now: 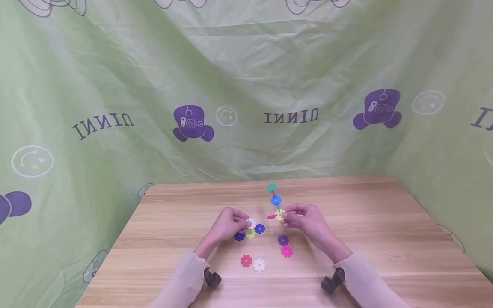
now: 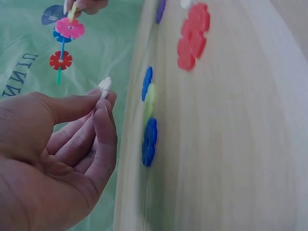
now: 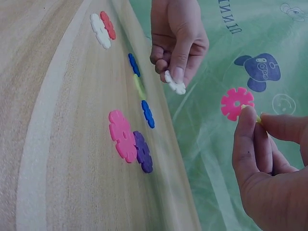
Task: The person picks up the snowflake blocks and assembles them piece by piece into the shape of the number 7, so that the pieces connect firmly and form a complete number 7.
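My left hand [image 1: 225, 226] pinches a white snowflake disc [image 3: 175, 83] between thumb and fingertips, above the table. Across from it, my right hand [image 1: 309, 220] pinches a yellow snowflake disc [image 1: 279, 215] at one end of a joined chain. Fitted to that yellow disc is a pink disc [image 3: 237, 103]. Beyond it the chain runs on through a blue disc [image 1: 275, 199], a red disc [image 2: 60, 60] and a green disc [image 1: 271, 188] at the far end. A gap separates the white disc from the chain.
On the wooden table [image 1: 385, 239], two dark blue discs [image 1: 259, 229] flank a yellow-green disc [image 1: 250, 233] below my left hand. Nearer lie a purple disc [image 1: 283, 240], a pink disc [image 1: 286, 251], a red disc [image 1: 246, 261] and a white disc [image 1: 259, 265]. A green printed curtain [image 1: 246, 145] hangs behind.
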`<action>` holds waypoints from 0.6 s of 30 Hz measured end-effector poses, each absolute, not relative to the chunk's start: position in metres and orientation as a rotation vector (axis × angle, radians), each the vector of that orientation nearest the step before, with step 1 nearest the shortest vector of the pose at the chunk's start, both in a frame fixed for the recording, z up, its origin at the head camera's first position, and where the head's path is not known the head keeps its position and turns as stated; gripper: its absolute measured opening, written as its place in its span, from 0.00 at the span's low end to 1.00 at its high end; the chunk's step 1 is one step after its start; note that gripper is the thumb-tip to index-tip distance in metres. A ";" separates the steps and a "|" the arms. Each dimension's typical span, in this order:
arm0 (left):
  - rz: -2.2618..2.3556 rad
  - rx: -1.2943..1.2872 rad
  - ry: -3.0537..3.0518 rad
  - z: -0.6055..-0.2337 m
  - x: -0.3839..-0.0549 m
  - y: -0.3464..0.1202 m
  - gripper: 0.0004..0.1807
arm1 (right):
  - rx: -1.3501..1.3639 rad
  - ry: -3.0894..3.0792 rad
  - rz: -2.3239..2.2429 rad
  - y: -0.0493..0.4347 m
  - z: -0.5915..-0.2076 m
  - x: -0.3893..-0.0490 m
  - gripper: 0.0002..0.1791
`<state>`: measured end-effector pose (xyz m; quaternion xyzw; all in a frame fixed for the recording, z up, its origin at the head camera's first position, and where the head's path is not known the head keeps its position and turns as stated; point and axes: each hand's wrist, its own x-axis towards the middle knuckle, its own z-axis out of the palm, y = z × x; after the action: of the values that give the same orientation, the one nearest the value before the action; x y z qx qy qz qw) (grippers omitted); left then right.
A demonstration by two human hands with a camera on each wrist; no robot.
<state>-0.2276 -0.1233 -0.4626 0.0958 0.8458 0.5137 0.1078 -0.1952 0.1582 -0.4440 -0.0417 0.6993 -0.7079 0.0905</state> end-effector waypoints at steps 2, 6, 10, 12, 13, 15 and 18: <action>1.548 0.276 2.461 -0.463 -0.227 -0.121 0.15 | -0.126 2.077 -2.106 0.159 -0.444 -0.195 0.17; 1.611 0.263 2.414 -0.462 -0.224 -0.116 0.14 | -0.134 2.080 -2.100 0.159 -0.442 -0.194 0.18; 1.648 0.245 2.381 -0.461 -0.221 -0.112 0.13 | -0.118 2.083 -2.089 0.158 -0.442 -0.194 0.17; 1.669 0.236 2.361 -0.459 -0.220 -0.111 0.13 | -0.109 2.083 -2.087 0.158 -0.442 -0.194 0.17; 1.682 0.231 2.350 -0.459 -0.219 -0.110 0.13 | -0.113 2.085 -2.083 0.158 -0.442 -0.194 0.17; 1.704 0.226 2.333 -0.457 -0.218 -0.108 0.14 | -0.115 2.082 -2.082 0.157 -0.442 -0.193 0.17; 1.732 0.225 2.316 -0.455 -0.216 -0.107 0.15 | -0.123 2.083 -2.077 0.157 -0.441 -0.192 0.18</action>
<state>-0.2157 -0.1067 -0.4546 0.0772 0.7927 0.5927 0.1200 -0.1919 0.1573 -0.4411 -0.0414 0.7041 -0.7021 0.0983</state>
